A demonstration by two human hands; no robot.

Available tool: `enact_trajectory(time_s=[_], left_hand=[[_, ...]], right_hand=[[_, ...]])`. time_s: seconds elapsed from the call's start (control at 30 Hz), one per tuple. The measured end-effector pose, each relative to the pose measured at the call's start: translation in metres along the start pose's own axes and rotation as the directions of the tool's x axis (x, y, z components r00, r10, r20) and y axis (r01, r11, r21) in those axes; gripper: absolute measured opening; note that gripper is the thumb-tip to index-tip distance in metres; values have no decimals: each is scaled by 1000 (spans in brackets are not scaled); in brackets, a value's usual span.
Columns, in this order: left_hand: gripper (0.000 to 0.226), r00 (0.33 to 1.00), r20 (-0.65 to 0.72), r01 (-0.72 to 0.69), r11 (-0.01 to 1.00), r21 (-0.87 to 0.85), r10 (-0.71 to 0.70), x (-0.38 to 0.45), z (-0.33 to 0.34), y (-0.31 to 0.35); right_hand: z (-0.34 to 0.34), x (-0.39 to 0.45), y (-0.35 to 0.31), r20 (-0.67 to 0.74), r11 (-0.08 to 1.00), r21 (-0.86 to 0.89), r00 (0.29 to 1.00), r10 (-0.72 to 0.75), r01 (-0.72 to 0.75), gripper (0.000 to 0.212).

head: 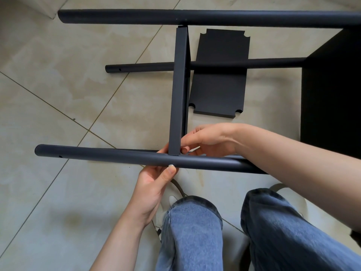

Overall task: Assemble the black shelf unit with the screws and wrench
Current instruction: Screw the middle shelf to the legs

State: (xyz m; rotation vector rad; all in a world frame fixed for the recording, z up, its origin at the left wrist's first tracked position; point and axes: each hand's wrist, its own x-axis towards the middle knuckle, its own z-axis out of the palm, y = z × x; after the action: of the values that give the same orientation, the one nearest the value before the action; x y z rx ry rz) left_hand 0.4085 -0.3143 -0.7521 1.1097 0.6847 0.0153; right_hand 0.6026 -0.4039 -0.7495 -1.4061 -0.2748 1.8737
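Note:
The black shelf unit lies on its side on the tiled floor. Its near tube [109,156] runs left to right, and a flat black shelf panel [179,90] stands on edge between it and the far tube [195,16]. A silver screw head [171,165] sits in the near tube below the panel's end. My left hand [154,184] grips the near tube from underneath, its thumb just below the screw. My right hand [207,139] pinches the panel's near end where it meets the tube. No wrench is visible.
A third tube [140,67] lies lower, behind the panel. A loose black shelf board [218,90] with notched corners lies flat on the floor. The unit's dark end panel [332,90] fills the right side. My knees in jeans and a shoe are at the bottom.

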Motion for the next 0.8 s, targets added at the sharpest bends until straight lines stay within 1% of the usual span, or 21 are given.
enact_trajectory(time_s=[0.07,0.13,0.23,0.37,0.5,0.67,0.8], left_hand=[[88,1000,6,1,1000,-18,-1,0,2,1],[86,1000,12,-2,1000,-28,3,0,1,1],[83,1000,16,-6,1000,-14,6,0,0,-1],[81,1000,13,-20,1000,-21,21,1,1,-1],[58,1000,4,-20,1000,14,20,2,-1,-3],[59,1000,-12,-25,1000,0,25,3,-1,-5],[57,1000,-8,-21,1000,-6,21,3,-1,-5]], right_hand=[[0,0,1,3,1000,4,1000,9,-9,36],[0,2,0,0,999,11,999,34,-34,39],[4,3,-1,-27,998,-7,997,68,-68,29],[4,2,-1,-43,997,-8,996,76,-77,27],[-1,-5,-1,-23,997,34,997,75,-74,25],[1,-6,-1,-43,999,25,998,49,-48,18],[2,-6,0,-26,997,73,1000,14,-12,19]])
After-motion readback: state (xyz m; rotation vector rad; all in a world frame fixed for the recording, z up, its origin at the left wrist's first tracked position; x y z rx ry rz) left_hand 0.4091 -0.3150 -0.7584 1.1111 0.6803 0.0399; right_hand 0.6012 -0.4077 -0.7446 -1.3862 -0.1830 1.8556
